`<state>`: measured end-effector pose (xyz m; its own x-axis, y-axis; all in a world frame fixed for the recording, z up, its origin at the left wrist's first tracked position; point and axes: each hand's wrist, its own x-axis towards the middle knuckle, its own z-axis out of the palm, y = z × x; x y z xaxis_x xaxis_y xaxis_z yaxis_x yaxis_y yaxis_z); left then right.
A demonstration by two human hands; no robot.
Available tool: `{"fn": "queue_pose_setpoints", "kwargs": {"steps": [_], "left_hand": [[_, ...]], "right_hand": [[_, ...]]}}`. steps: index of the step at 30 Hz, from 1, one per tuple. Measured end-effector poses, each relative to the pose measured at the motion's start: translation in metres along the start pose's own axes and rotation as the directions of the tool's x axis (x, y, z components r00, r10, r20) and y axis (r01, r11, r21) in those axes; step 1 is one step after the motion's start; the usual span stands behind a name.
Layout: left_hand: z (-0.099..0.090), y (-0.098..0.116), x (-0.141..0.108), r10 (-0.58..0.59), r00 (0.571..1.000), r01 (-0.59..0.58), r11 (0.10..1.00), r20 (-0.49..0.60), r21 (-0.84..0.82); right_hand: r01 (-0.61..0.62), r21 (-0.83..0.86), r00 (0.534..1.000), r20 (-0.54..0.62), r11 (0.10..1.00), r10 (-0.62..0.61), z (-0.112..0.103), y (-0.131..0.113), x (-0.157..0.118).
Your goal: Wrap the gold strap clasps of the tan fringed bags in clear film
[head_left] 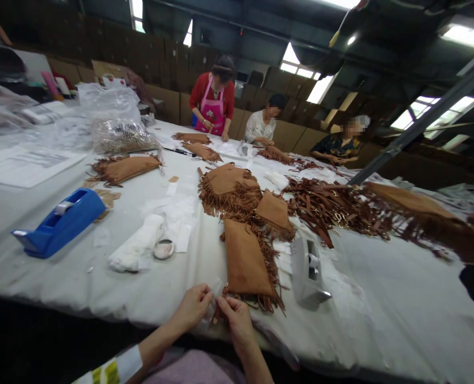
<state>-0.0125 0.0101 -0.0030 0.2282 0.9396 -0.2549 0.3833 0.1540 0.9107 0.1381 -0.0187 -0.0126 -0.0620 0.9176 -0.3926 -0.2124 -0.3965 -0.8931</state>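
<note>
My left hand (193, 306) is closed in a pinch on a thin clear plastic piece (217, 289) at the table's near edge. Close beside it, my right hand (238, 321) also pinches, its fingertips by the plastic and a small brown bit at the corner of a fringed bag (247, 258). What exactly sits between the right fingertips is hidden. This tan suede bag lies flat just beyond my hands, fringe along its right side and bottom. A grey tape dispenser (309, 274) stands to the right of it.
A blue tape dispenser (63, 221), a white bundle (138, 246) and a round tin (163, 249) lie leftward. More fringed bags (226, 181) and a heap of brown straps (332, 205) cover the middle and right. Several people work along the far side. A slanted metal post (424, 120) rises at right.
</note>
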Motion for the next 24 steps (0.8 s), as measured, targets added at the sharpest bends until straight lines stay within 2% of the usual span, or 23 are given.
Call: {"fn": "queue_pose_setpoints", "kwargs": {"steps": [3, 6, 10, 14, 18, 20, 24], "left_hand": [[-0.001, -0.001, 0.008, 0.039, 0.999, -0.039, 0.999, 0.002, 0.022], [-0.001, -0.001, 0.015, -0.007, 1.000, 0.007, 0.999, 0.010, -0.046], [-0.005, -0.002, 0.016, -0.068, 0.998, 0.069, 0.987, 0.010, -0.142], [-0.017, 0.000, 0.007, -0.120, 0.991, 0.131, 0.963, 0.059, -0.237], [-0.029, 0.004, -0.005, -0.109, 0.984, 0.139, 0.962, 0.138, -0.234], [-0.034, 0.005, -0.010, -0.096, 0.979, 0.134, 0.966, 0.177, -0.220], [-0.038, 0.008, -0.017, -0.073, 0.968, 0.119, 0.976, 0.238, -0.182]], "right_hand": [[0.015, -0.120, 1.000, -0.004, 0.993, -0.015, -0.004, 0.003, 0.004], [0.011, -0.128, 1.000, 0.010, 0.992, -0.010, -0.004, 0.001, 0.003], [-0.048, 0.075, 0.998, 0.041, 0.996, 0.045, 0.000, -0.006, -0.004], [-0.154, 0.333, 0.988, 0.039, 0.930, 0.150, 0.005, -0.023, -0.013], [-0.111, 0.451, 0.991, -0.017, 0.886, 0.132, 0.012, -0.045, -0.017], [-0.060, 0.413, 0.994, -0.059, 0.909, 0.092, 0.015, -0.052, -0.017], [0.041, 0.215, 0.993, -0.118, 0.976, -0.016, 0.018, -0.053, -0.013]]}}
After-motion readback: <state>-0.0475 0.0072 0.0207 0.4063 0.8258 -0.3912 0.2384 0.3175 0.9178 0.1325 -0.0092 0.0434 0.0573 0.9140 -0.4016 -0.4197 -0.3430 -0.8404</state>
